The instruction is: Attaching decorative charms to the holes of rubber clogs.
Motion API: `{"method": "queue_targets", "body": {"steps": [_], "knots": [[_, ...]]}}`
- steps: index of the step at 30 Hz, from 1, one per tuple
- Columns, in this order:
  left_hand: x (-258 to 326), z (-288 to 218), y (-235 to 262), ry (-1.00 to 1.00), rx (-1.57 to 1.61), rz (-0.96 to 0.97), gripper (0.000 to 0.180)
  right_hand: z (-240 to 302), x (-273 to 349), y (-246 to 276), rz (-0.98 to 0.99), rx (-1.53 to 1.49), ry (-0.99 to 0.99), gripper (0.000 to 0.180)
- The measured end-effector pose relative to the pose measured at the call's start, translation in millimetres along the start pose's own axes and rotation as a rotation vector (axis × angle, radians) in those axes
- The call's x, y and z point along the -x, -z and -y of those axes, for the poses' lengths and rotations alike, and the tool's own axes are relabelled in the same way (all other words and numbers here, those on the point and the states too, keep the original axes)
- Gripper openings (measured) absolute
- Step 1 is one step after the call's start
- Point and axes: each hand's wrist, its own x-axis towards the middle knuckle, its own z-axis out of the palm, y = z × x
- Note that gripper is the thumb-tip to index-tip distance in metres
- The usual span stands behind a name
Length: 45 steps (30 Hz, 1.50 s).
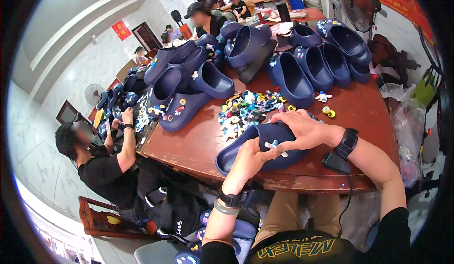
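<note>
A navy blue clog (227, 154) lies on the table in front of me, its opening to the left and its toe to the right. My left hand (251, 159) grips the clog at the opening's edge, fingers partly hidden inside it. Across the top of the toe lies my right hand (305, 130), curled round the clog with its thumb by a small white and blue shoe charm (273, 144). That charm sits on the clog's upper between both hands. Just beyond the clog is a heap of colourful charms (250, 107).
Several navy clogs (289, 79) stand behind the heap, and more are piled at left (182, 108). A loose white charm (323, 96) and yellow charms (329, 112) lie at right. A black device (336, 162) hangs near my right wrist. A co-worker (109, 164) sits at left.
</note>
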Motion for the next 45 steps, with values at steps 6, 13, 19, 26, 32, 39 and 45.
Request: {"method": "queue_targets", "body": {"steps": [6, 13, 19, 26, 32, 39, 45], "knots": [[-1, -9, -3, -0.005, 0.121, 0.004, 0.025, -9, 1, -7, -0.071, 0.033, -0.007, 0.063], [9, -27, 2, -0.006, 0.141, 0.016, 0.021, -40, 2, 61, -0.373, -0.066, -0.217, 0.023], [10, -30, -2, -0.016, 0.159, 0.089, 0.018, -89, 66, 57, -0.285, -0.008, -0.366, 0.02], [17, -35, -7, 0.086, 0.11, 0.021, 0.024, -73, 67, 16, -0.296, 0.477, -0.257, 0.021], [19, -35, -8, 0.014, 0.09, 0.017, 0.02, -70, 64, 11, -0.325, 0.382, -0.298, 0.019], [15, -29, -1, -0.049, 0.094, 0.001, 0.021, -43, 50, 14, -0.541, 0.173, -0.161, 0.02], [11, -23, 1, -0.048, 0.027, 0.023, 0.018, -13, 41, -15, -0.573, 0.123, 0.222, 0.014]]}}
